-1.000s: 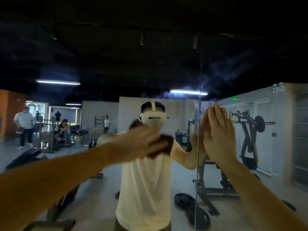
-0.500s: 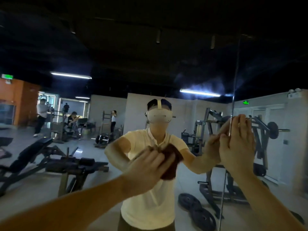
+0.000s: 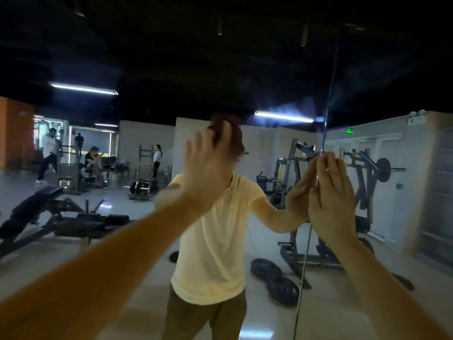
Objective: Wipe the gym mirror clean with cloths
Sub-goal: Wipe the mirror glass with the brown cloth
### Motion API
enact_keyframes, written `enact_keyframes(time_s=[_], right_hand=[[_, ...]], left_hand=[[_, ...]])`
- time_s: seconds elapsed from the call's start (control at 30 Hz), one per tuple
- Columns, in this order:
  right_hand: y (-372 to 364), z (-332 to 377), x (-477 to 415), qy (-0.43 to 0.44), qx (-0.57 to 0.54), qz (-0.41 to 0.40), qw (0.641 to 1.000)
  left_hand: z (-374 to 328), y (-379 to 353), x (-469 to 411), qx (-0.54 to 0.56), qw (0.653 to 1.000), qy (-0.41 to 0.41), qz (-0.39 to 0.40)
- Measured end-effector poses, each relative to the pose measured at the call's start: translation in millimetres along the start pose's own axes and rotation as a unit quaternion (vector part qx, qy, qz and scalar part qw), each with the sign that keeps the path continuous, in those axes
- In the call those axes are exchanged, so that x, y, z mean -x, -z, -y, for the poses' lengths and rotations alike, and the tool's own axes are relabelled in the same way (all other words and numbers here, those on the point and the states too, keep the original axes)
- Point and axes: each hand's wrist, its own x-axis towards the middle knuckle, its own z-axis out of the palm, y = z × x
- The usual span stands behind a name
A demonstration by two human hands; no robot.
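Mirror (image 3: 269, 69) fills the view. A vertical panel seam (image 3: 329, 94) runs down its right part.

Right hand (image 3: 333, 200): flat on the glass across the seam, fingers straight and together, pointing up, holding nothing. Reads as a brace.

Left hand (image 3: 208, 165): fingers extended and spread, pressing the cloth (image 3: 226, 126) to the glass at upper centre, somewhat blurred.

Cloth: dark reddish, under the fingertips and showing just above and right of them.

A pale haze lies up-right of the cloth, towards the seam. Probable next stroke goes that way, with the left hand.

No container is visible.
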Motion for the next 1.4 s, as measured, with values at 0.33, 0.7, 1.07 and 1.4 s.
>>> enact_keyframes(time_s=[0.33,0.7,1.07,1.4], right_hand=[[4,-31,58,0.076,-0.091,0.018,0.993],[-6,-48,81,0.076,-0.155,0.009,0.985],[-6,-40,127,0.031,-0.168,0.047,0.984],[-5,-39,168,0.009,-0.18,0.073,0.981]], left_hand=[[-38,-6,126,-0.046,0.838,-0.491,0.234],[-107,-35,-50,0.005,0.998,-0.054,0.035],[-122,-27,229,0.034,0.937,-0.254,0.236],[-76,-9,139,-0.018,0.959,-0.266,0.099]])
